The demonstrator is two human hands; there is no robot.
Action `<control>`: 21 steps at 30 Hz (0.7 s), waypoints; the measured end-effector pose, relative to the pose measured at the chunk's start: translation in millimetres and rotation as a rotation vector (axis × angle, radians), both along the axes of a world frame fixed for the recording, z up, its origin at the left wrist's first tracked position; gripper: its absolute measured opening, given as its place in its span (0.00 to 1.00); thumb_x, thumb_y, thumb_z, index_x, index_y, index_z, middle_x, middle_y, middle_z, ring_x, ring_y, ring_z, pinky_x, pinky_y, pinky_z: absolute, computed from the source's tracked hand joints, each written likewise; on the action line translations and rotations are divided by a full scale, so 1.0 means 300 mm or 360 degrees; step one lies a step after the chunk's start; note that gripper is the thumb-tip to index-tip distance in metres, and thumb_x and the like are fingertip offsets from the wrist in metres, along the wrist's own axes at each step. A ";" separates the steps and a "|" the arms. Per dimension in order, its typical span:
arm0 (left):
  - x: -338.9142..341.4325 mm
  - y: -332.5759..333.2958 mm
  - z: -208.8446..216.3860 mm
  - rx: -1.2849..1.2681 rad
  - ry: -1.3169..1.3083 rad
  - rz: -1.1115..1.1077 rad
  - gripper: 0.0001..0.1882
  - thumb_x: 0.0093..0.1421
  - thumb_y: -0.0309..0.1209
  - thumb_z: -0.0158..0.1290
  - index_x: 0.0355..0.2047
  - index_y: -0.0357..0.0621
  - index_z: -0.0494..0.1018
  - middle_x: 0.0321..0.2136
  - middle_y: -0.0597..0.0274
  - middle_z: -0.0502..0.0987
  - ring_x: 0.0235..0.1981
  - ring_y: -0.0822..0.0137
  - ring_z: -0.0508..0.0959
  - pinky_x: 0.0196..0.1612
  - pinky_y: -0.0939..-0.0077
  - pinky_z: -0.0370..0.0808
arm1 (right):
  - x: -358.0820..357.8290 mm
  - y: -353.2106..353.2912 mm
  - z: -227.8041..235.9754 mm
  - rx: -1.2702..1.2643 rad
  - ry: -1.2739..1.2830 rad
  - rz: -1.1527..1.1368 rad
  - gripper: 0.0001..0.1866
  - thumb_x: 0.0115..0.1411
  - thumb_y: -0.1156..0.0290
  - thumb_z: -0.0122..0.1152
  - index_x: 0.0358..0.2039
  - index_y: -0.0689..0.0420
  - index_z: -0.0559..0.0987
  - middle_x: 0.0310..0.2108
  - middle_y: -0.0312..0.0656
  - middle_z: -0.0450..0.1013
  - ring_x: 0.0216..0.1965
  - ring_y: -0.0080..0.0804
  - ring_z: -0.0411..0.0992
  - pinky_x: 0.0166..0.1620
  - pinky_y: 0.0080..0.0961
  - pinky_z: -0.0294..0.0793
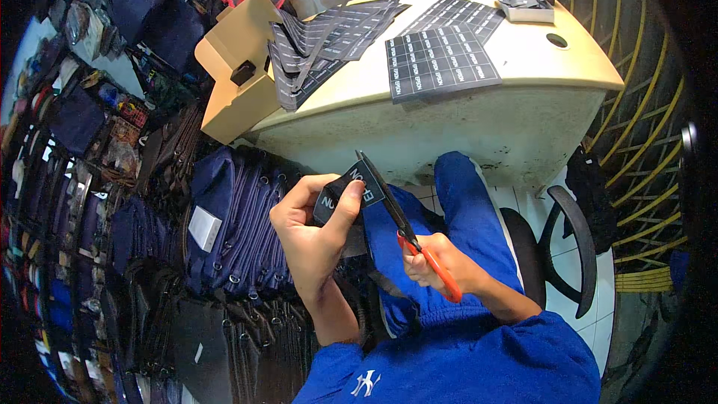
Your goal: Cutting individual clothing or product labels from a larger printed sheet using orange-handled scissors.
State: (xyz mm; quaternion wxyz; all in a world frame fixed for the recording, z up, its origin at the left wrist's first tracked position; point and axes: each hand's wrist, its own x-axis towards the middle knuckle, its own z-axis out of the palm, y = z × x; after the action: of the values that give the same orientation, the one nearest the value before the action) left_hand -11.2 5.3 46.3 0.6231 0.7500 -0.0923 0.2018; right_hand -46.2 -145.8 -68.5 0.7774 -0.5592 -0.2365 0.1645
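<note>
My left hand (pixel 314 228) pinches a small black label strip (pixel 372 196) with white lettering between thumb and fingers, and the strip folds back over the fingers. In my right hand (pixel 443 265) are scissors (pixel 396 215) with red-orange handles and dark blades. The blades point up and away, lying along the right edge of the label strip. Whether they are cutting into it cannot be made out. Both hands are above my lap, in front of the table.
Black printed label sheets (pixel 441 65) lie on the pale table (pixel 523 67), some overhanging its front edge. An open cardboard box (pixel 238 108) stands at its left corner. Navy bags (pixel 247 217) with a small white box (pixel 204 229) are stacked left. A black chair armrest (pixel 580 254) is at right.
</note>
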 end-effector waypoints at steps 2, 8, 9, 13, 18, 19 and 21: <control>-0.001 0.004 -0.001 -0.0008 -0.0002 -0.0001 0.06 0.50 0.23 0.60 0.26 0.34 0.74 0.18 0.71 0.74 0.19 0.86 0.67 0.22 0.92 0.60 | 0.001 0.003 -0.003 -0.0001 0.0010 0.0011 0.18 0.63 0.57 0.49 0.23 0.58 0.65 0.15 0.29 0.56 0.20 0.16 0.54 0.22 0.21 0.57; -0.001 0.002 0.000 -0.0013 0.0031 0.0006 0.06 0.50 0.23 0.60 0.27 0.34 0.74 0.19 0.70 0.74 0.19 0.86 0.67 0.22 0.92 0.61 | 0.002 0.002 -0.014 0.0016 0.0021 0.0010 0.19 0.63 0.58 0.49 0.21 0.58 0.65 0.15 0.29 0.55 0.20 0.17 0.54 0.22 0.22 0.56; 0.001 0.006 -0.003 0.0009 0.0004 0.0008 0.07 0.50 0.23 0.60 0.27 0.34 0.74 0.19 0.70 0.74 0.20 0.86 0.68 0.22 0.92 0.61 | 0.000 0.004 -0.015 0.0012 0.0002 -0.0009 0.19 0.62 0.58 0.49 0.21 0.58 0.64 0.15 0.30 0.55 0.20 0.17 0.54 0.22 0.22 0.56; -0.002 0.009 0.000 0.0002 -0.0011 -0.0007 0.07 0.49 0.24 0.60 0.27 0.34 0.74 0.19 0.70 0.74 0.20 0.85 0.68 0.22 0.92 0.61 | -0.002 0.004 -0.014 -0.0014 -0.0010 -0.0044 0.18 0.62 0.60 0.50 0.21 0.58 0.64 0.14 0.30 0.55 0.19 0.17 0.53 0.21 0.22 0.56; -0.005 0.018 0.001 0.0014 -0.0008 0.0005 0.07 0.50 0.24 0.60 0.27 0.34 0.74 0.19 0.71 0.74 0.20 0.86 0.67 0.22 0.92 0.61 | -0.004 -0.001 -0.005 -0.0097 0.0012 -0.0039 0.18 0.61 0.61 0.51 0.19 0.58 0.64 0.13 0.30 0.54 0.18 0.17 0.53 0.20 0.24 0.55; -0.005 0.020 0.000 0.0014 -0.0001 0.0009 0.07 0.50 0.24 0.60 0.26 0.34 0.74 0.19 0.71 0.74 0.20 0.86 0.67 0.22 0.92 0.61 | -0.003 -0.002 -0.003 -0.0099 0.0010 -0.0037 0.18 0.61 0.61 0.51 0.19 0.58 0.64 0.13 0.30 0.54 0.18 0.17 0.53 0.20 0.24 0.55; -0.005 0.016 0.001 0.0005 0.0000 0.0017 0.06 0.50 0.24 0.60 0.26 0.34 0.74 0.19 0.71 0.74 0.20 0.86 0.67 0.22 0.91 0.61 | 0.001 -0.008 0.003 -0.0129 0.0046 -0.0006 0.18 0.61 0.62 0.51 0.18 0.58 0.64 0.12 0.31 0.55 0.18 0.17 0.53 0.20 0.24 0.55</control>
State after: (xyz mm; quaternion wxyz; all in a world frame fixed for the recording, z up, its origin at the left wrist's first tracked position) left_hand -12.8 10.0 46.4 0.6207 0.7516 -0.0884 0.2050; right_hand -45.9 -148.2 -67.6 0.7577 -0.5883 -0.2174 0.1804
